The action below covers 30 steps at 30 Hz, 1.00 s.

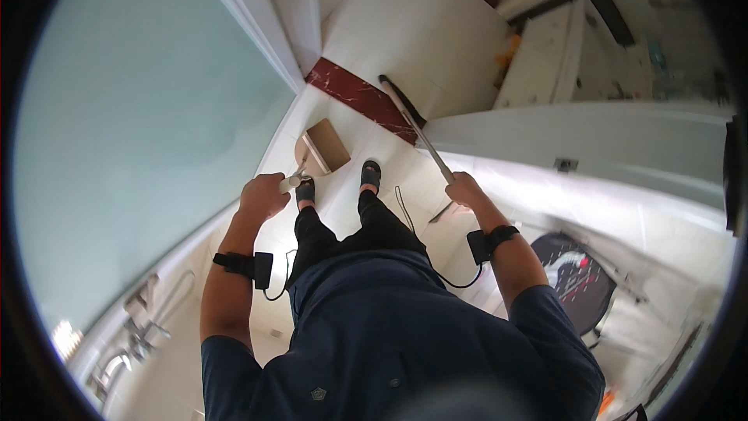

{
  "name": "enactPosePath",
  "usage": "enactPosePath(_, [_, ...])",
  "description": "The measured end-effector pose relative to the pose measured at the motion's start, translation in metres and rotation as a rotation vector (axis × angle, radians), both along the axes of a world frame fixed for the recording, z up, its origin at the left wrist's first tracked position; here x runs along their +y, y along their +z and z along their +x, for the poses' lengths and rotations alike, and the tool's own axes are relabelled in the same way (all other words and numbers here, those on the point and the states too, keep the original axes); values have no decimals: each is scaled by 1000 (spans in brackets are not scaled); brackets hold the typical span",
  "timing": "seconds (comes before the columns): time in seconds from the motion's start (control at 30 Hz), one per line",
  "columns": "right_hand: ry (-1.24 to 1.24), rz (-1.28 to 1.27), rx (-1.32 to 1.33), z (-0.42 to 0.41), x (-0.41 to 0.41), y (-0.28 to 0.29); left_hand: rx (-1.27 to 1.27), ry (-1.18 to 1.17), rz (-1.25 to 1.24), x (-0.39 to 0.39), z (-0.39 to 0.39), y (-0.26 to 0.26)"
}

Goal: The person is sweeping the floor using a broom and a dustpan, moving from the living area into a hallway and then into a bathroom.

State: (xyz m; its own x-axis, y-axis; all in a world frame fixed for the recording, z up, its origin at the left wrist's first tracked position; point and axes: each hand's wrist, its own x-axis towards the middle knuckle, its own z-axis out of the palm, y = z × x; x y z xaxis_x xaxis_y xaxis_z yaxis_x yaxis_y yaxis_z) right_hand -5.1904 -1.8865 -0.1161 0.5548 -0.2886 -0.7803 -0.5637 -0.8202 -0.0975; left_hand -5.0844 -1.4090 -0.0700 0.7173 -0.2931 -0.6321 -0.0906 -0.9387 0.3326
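Observation:
My left hand [263, 197] is closed around the pale handle of a long-handled dustpan [328, 146]. The beige pan hangs or rests low, just ahead of my left foot; whether it touches the floor I cannot tell. In my right hand [466, 190] is the upper part of a broom's light metal stick [429, 149]. Its dark broom head [404, 98] reaches forward over the dark red stone threshold [356, 93], near the end of the white wall on the right. Any dirt on the floor is too small to make out.
My sandalled feet [370, 174] stand on pale tiles behind the threshold. A pale green panel [140, 105] runs along the left, with a metal tap [140, 339] behind. A white cabinet [543, 52] stands beyond the wall; a dark patterned lid or pad [575, 280] lies at lower right.

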Motion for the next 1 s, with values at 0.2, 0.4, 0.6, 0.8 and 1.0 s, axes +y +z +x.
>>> enactPosePath(0.2, [105,46,-79,-76,47,-22,-49,-188,-32,-10,42,-13])
enactPosePath(0.4, [-307,70,-83,-112,122,47,-82,-333,-62,-14,51,-22])
enactPosePath(0.6, [-599,173,-251,-241,112,87,-74,-332,-100,-20,58,-22])
enactPosePath(0.8, [-980,207,-182,-334,129,154,-84,-326,-95,-16,52,-20])
enactPosePath(1.0, [-1000,47,-217,-365,148,142,-86,-308,-77,-15,45,-18])
